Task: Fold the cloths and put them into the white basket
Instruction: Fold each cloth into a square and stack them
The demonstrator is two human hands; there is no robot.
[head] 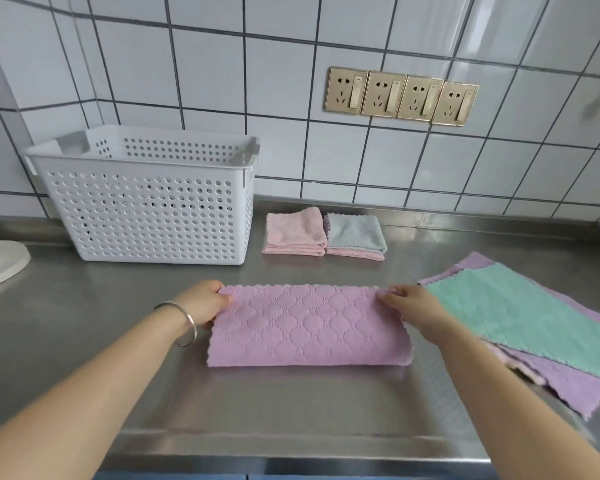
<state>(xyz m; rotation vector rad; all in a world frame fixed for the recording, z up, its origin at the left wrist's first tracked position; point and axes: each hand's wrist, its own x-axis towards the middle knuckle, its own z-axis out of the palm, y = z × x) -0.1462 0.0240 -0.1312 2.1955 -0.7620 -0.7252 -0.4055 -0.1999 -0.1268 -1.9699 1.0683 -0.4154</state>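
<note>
Steel counter (84,341) — both hands, left (205,303) and right (413,306), seemingly pinch the folded purple cloth's (309,327) ends.

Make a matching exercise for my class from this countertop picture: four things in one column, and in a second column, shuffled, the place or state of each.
Things
1. white basket
2. purple cloth
3. green cloth
4. grey folded cloth

Places or states
A. lies flat on top of the unfolded pile at the right
B. held at its two far corners, one by the left hand and one by the right hand
C. stands at the back left, against the tiled wall
D. sits on a pink folded cloth, near the wall

Pairs: 1-C, 2-B, 3-A, 4-D
</note>
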